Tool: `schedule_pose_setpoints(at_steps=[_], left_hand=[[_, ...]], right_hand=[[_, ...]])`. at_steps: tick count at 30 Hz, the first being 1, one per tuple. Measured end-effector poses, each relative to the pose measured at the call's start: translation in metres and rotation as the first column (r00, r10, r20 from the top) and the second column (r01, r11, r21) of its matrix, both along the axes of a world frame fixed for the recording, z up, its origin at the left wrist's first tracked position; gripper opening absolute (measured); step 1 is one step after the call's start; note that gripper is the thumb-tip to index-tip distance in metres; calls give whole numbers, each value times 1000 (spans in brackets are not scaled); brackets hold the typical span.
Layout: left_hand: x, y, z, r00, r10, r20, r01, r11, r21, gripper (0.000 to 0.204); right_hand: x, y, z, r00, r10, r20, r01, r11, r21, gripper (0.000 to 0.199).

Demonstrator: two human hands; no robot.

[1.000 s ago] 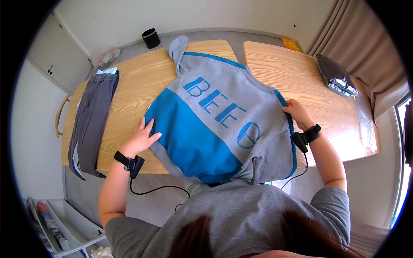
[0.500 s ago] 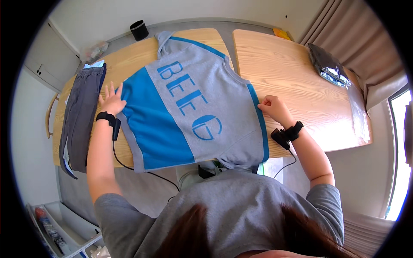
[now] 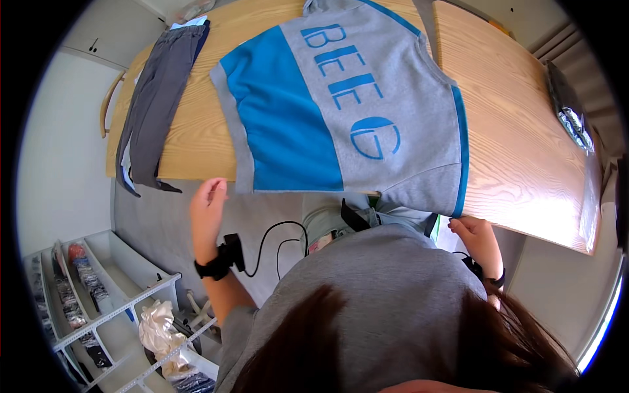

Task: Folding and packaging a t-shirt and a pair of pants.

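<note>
A grey sweatshirt with a wide blue panel, blue lettering and blue trim lies spread over the wooden table. Its hem and one sleeve reach the front edge, and its far end is cut off by the top of the view. My left hand is off the cloth, by the front edge to the left of the hem, with its fingers loosely bent and empty. Bent together, the fingers of my right hand meet the lower corner of the blue-trimmed sleeve; whether cloth is between them is hidden.
Folded dark grey trousers lie on the table's left side. A second wooden table adjoins on the right, bearing a dark plastic-wrapped package. At lower left stands a divided drawer unit with bagged items. Cables trail from my wrist devices.
My left hand has left the blue panel and come back toward me. My right hand has moved down along the trim to its near corner. The view has shifted down and left.
</note>
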State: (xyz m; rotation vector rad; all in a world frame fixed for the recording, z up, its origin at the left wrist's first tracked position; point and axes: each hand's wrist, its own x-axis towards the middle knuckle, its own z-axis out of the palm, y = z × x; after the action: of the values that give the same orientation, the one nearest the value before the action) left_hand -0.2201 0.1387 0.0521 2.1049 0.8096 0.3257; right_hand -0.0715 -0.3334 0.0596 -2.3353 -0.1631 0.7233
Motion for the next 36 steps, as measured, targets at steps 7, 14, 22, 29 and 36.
schedule_pose_setpoints(at_steps=[7, 14, 22, 29, 36], left_hand=[[12, -38, -10, 990, 136, -25, -138, 963, -230, 24], [-11, -33, -24, 863, 122, 491, -74, 991, -116, 4], [-10, -55, -50, 900, 391, 191, -168, 717, -676, 39], [-8, -43, -38, 930, 280, 238, -67, 767, -638, 40], [-5, -51, -8, 881, 305, 362, -34, 804, -594, 29]], right_hand=[[-12, -8, -94, 997, -73, 23, 68, 986, 152, 43], [-11, -19, -110, 989, -148, 28, 120, 887, 445, 27], [-9, -13, -94, 999, -9, -42, 21, 955, 297, 32], [-4, -9, -22, 998, 65, 3, -57, 857, 511, 22], [30, -1, 50, 990, -95, -103, 140, 665, 734, 18]])
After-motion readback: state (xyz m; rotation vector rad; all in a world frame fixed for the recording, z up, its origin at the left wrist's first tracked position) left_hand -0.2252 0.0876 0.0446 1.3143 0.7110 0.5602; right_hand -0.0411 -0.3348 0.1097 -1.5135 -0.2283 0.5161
